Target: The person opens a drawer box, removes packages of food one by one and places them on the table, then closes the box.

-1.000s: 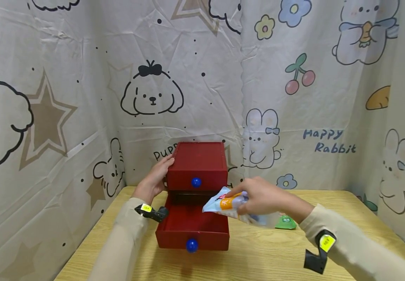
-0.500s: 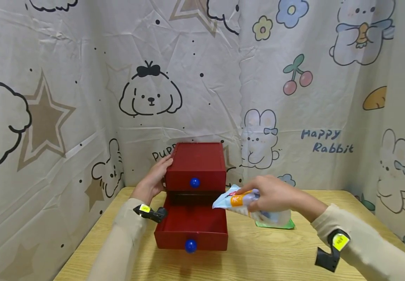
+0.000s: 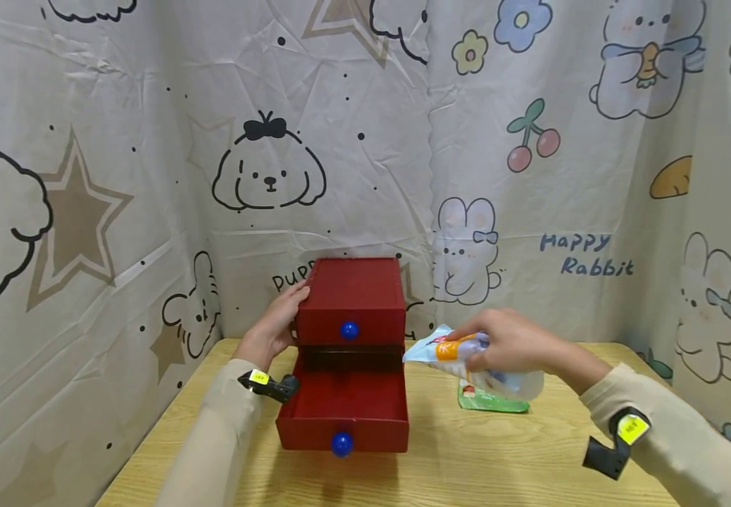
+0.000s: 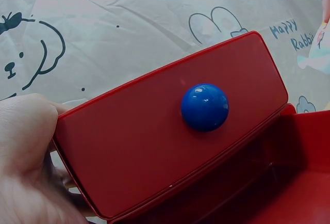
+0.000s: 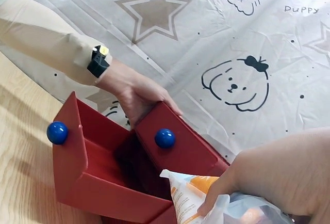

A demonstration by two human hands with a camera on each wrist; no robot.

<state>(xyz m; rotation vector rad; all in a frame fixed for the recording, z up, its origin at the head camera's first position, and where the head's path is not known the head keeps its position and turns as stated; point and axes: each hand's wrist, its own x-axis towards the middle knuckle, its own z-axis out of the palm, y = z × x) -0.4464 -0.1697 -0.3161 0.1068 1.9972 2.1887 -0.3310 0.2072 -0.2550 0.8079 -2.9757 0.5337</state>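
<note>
With a clock face laid over the head view and centred on the red drawer box (image 3: 354,283), the left hand (image 3: 270,327) sits at about ten o'clock, laid against the box's left side. Its fingers are extended rather than closed, their tips reaching the top edge beside the upper drawer; it rests on the box and steadies it with contact along that side. The right hand (image 3: 510,343) is at three o'clock, closed on a plastic bag (image 3: 457,362), thumb and fingers pinching it from above. The bag is pale blue and clear with an orange patch, and its pointed end aims toward nine o'clock, just beside the box; whether they touch I cannot tell. A green packet (image 3: 492,403) lies on the wooden table (image 3: 467,468) at between three and four o'clock, partly hidden behind the bag. The lower drawer (image 3: 378,434) stands pulled out toward six o'clock, its blue knob (image 3: 342,444) facing the wearer, while the upper drawer, with a matching knob (image 3: 349,330), is closed above it.
</note>
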